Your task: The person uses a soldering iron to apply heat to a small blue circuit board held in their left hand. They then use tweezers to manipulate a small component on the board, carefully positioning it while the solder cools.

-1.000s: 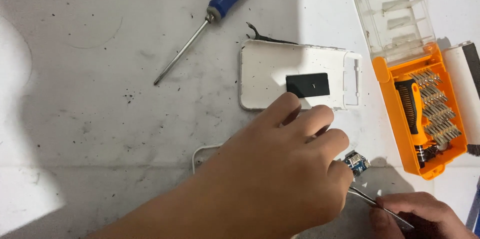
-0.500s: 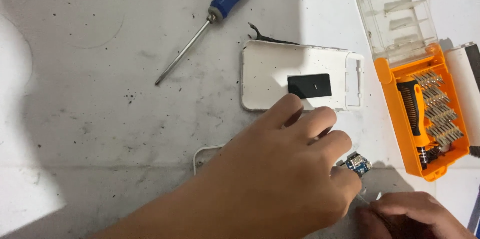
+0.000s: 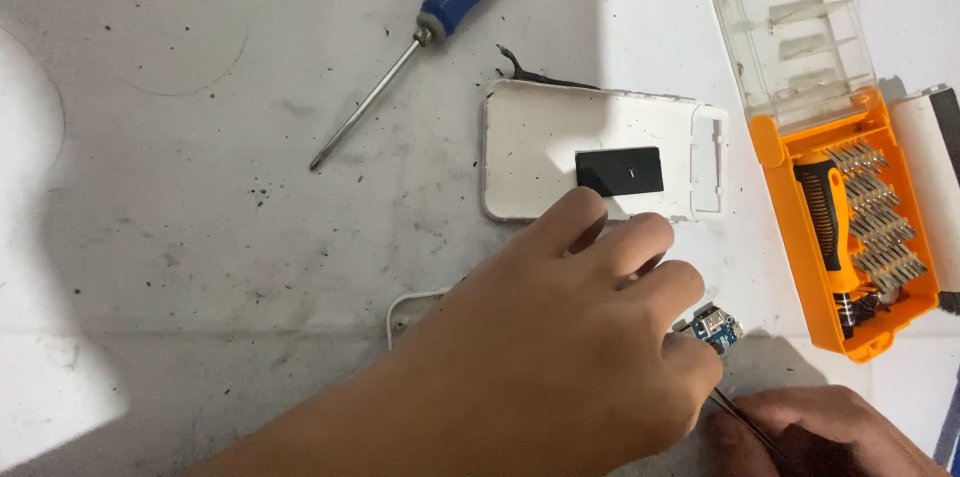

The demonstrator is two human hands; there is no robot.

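My left hand [image 3: 560, 357] lies curled over a white-edged object [image 3: 402, 305] near the bottom middle, pressing down on it and hiding most of it. A small blue circuit board [image 3: 716, 326] with a metal socket pokes out beside the left fingertips. My right hand [image 3: 815, 434] sits at the bottom right corner, closed on a thin metal tool [image 3: 742, 419] whose tip points up-left toward the board, just below it.
A white flat cover [image 3: 530, 157] with a black rectangular pad [image 3: 620, 170] lies beyond the hands. A blue-handled screwdriver [image 3: 440, 22] rests at the upper middle. An orange bit-set case [image 3: 870, 227] with a clear lid stands open on the right.
My right hand has shifted a little to the left, bringing the thin tool nearer the blue board. The left hand stays in place.
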